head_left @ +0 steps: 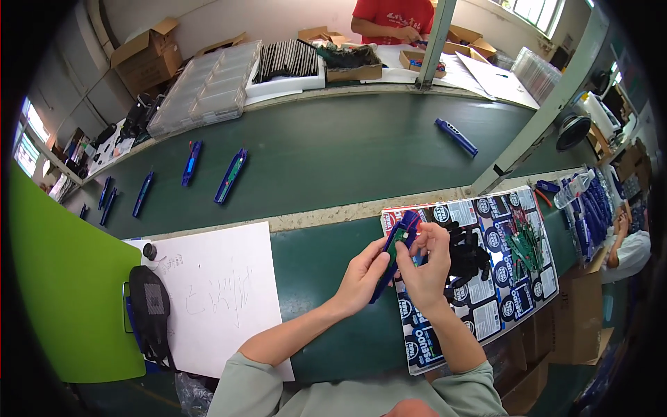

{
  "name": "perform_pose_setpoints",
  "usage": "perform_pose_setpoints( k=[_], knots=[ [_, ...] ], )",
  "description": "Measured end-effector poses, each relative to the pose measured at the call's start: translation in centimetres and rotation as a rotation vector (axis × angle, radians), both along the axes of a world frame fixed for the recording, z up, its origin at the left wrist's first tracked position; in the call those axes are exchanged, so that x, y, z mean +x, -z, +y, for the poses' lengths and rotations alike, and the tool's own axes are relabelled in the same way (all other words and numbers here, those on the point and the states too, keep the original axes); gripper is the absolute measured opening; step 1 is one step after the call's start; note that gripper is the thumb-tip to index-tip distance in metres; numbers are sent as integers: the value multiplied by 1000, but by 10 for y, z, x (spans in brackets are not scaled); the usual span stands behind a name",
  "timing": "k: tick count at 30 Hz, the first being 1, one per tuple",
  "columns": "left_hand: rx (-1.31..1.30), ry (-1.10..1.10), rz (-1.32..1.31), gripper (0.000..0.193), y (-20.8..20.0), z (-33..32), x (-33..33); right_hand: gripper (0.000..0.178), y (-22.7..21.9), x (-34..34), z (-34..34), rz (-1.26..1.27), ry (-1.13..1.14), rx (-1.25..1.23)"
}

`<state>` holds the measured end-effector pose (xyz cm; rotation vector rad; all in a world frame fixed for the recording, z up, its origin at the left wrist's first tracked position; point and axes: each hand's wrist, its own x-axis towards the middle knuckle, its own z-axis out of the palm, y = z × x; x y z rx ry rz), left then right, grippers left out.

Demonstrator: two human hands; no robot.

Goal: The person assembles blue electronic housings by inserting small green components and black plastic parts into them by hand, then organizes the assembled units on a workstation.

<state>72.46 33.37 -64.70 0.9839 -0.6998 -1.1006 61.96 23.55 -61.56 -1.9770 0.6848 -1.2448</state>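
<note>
A long blue plastic housing [379,289] with a green circuit board [401,238] inside is held tilted before me, over the near bench. My left hand [363,273] is closed around its lower part, thumb along the side. At the upper part my right hand [429,267] is closed too, its thumb against the board and its fingers bent at the housing's right edge. Thin red wires [414,221] show at the upper end. Just right of my right hand lie several black parts [469,257] on a printed sheet [490,306], with a heap of green circuit boards [526,244] beyond.
Across the green conveyor belt [333,153] lie several blue housings [231,176], and a single one [456,137] at right. A metal post [549,104] rises at right. White paper [222,299] and a black pouch [149,306] are at left. Co-workers [392,24] sit opposite and right.
</note>
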Motion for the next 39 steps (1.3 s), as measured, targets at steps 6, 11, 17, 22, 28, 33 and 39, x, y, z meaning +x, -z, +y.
perform_pose_setpoints(
  k=[6, 11, 17, 22, 28, 33, 39],
  knots=[
    [54, -36, -209, 46, 1, 2, -6, 33, -3, -8, -8, 122, -169, 414],
    [31, -36, -165, 44, 5, -1, -11, 32, 5, -8, -10, 19, -222, 459],
    [48, -95, -170, 39, 13, -9, 11, 45, 10, -17, -26, 73, -294, 305],
    [122, -245, -355, 40, 22, -48, 97, 26, 9, -73, -91, 436, 7, -91],
    [302, -543, -1158, 39, 33, -92, 218, 20, 13, -138, -126, 592, -170, -254],
    [501, -527, -1426, 37, 81, -94, 282, 15, 26, -130, -119, 631, -161, -233],
    [699, -658, -1601, 39, 57, -95, 263, 15, 51, -116, -120, 204, 107, -35]
  ],
)
